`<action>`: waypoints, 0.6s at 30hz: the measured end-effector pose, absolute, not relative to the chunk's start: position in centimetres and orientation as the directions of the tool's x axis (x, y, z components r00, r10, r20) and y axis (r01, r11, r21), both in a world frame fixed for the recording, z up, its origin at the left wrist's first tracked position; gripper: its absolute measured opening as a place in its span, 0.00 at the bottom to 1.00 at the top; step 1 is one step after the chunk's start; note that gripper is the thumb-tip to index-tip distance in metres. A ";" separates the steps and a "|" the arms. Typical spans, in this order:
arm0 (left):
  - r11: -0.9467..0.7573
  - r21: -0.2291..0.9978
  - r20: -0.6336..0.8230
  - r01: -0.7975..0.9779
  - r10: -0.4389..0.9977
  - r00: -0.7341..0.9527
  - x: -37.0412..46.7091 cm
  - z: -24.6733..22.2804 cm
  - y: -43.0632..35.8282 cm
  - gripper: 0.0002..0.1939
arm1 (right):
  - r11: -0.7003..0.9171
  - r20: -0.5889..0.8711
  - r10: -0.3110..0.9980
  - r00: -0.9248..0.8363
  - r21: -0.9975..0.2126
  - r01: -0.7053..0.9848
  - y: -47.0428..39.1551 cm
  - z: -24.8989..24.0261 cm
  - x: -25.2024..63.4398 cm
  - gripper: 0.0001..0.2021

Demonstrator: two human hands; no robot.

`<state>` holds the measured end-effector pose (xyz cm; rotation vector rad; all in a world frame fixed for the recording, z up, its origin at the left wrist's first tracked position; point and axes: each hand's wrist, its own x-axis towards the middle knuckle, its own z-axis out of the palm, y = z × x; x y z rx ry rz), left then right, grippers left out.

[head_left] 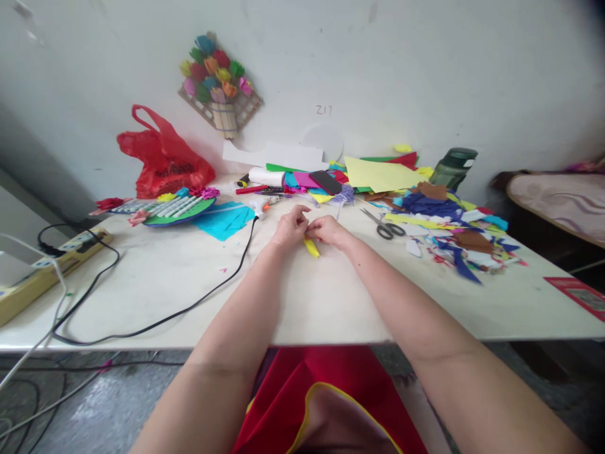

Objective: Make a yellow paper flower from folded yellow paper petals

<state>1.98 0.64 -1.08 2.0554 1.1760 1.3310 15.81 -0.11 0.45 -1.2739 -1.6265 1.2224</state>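
My left hand (291,227) and my right hand (327,231) meet over the middle of the white table (331,296). Between their fingertips is a small strip of yellow paper (311,247), its free end sticking out toward me. Both hands are closed in a pinch on it, and the fingers cover its upper part. To the right of my right hand lie dark-handled scissors (385,227), blades pointing away to the left. Left of my left hand is a glue gun (259,207) with a black cord.
Paper scraps (466,236) heap on the right, before a green bottle (454,169). Coloured sheets (382,174) lie at the back. On the left are a red plastic bag (163,161), a green round craft piece (182,211) and a power strip (51,268). The black cord (208,294) crosses the table.
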 end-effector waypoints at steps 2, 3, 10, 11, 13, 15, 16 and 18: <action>-0.573 0.691 0.550 0.441 0.813 0.194 2.0 -1.2 0.8 0.17 | 0.051 -0.026 0.964 -0.264 -0.958 0.283 -0.2 0.5 16.0 0.06; -0.577 0.683 0.556 0.448 0.808 0.194 1.9 -1.2 0.9 0.17 | 0.047 -0.034 0.961 -0.274 -0.959 0.281 -0.2 0.6 16.0 0.05; -0.579 0.659 0.558 0.480 0.805 0.204 2.1 -1.1 0.8 0.17 | 0.067 -0.015 0.957 -0.291 -0.960 0.271 0.1 -0.1 15.9 0.07; -0.589 0.649 0.568 0.482 0.796 0.209 2.2 -1.0 0.7 0.16 | 0.068 -0.005 0.960 -0.281 -0.966 0.248 0.2 -0.3 15.7 0.07; -0.624 0.623 0.611 0.472 0.765 0.205 2.2 -0.8 0.6 0.15 | 0.044 -0.006 0.966 -0.258 -0.981 0.190 0.2 -0.6 15.5 0.07; -0.650 0.598 0.660 0.470 0.731 0.172 1.9 -0.6 0.7 0.13 | -0.002 -0.038 0.970 -0.241 -0.989 0.147 0.2 -0.7 15.3 0.08; -0.648 0.589 0.676 0.482 0.722 0.144 1.7 -0.6 0.7 0.12 | -0.025 -0.055 0.972 -0.230 -0.991 0.135 0.2 -0.7 15.3 0.08; -0.589 0.587 0.660 0.555 0.746 0.093 1.2 -0.4 0.9 0.09 | -0.065 -0.090 0.976 -0.197 -0.990 0.127 0.0 -0.5 15.4 0.08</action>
